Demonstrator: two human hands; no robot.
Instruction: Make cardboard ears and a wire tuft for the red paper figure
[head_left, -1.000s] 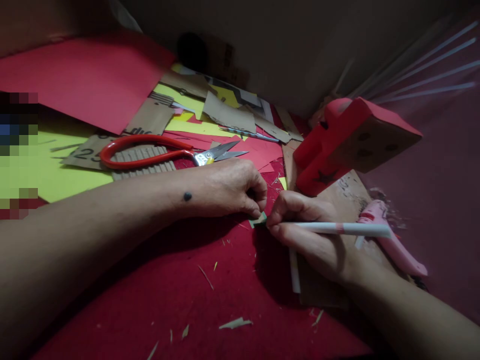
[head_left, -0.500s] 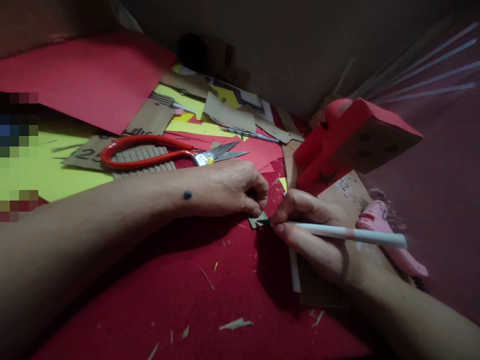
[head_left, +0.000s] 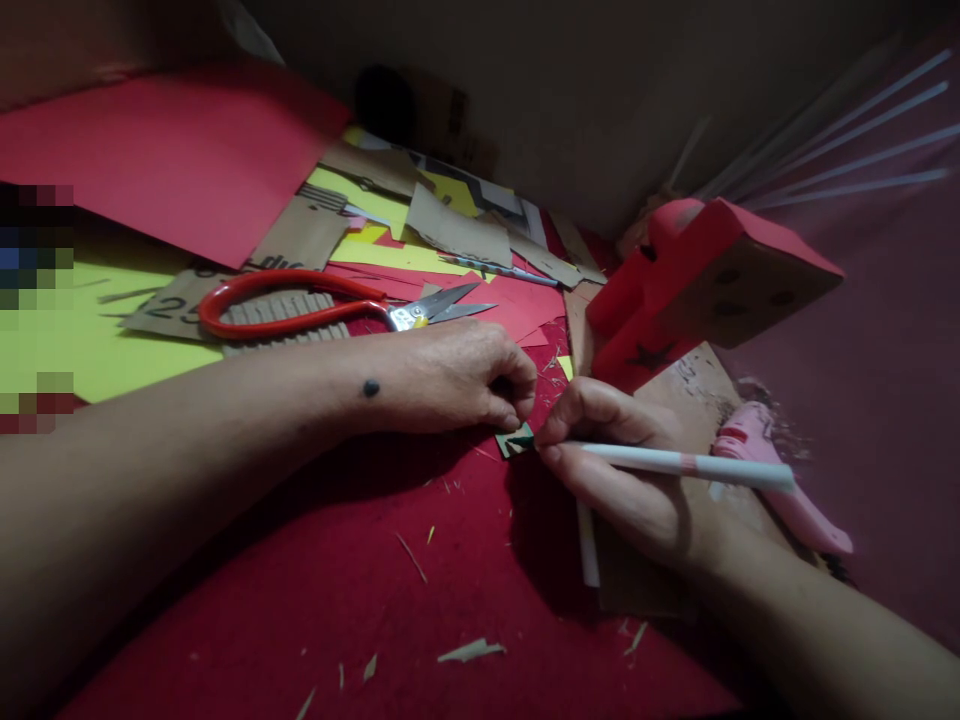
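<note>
At far left, beyond your left fingers, a red sheet [head_left: 202,150] lies above a yellow sheet [head_left: 142,350]; nearer, just above your left wrist, the red-handled scissors [head_left: 361,288] rest with blades parted, pointing past your knuckles. Your left hand [head_left: 480,375] is curled narrow, thumb and fingers holding the upper edge of a small card [head_left: 505,446], which lies directly below these fingertips on the red surface [head_left: 360,560]. To the right of the card, your right hand [head_left: 630,488] pinches a white marker [head_left: 667,461] near its dark green tip, which meets the card; the barrel slants back across the hand. Above your right fingers stands a tilted red figure [head_left: 675,300] bearing a dark star; right of them, past the marker's end, lies a pink glue gun [head_left: 808,518].
</note>
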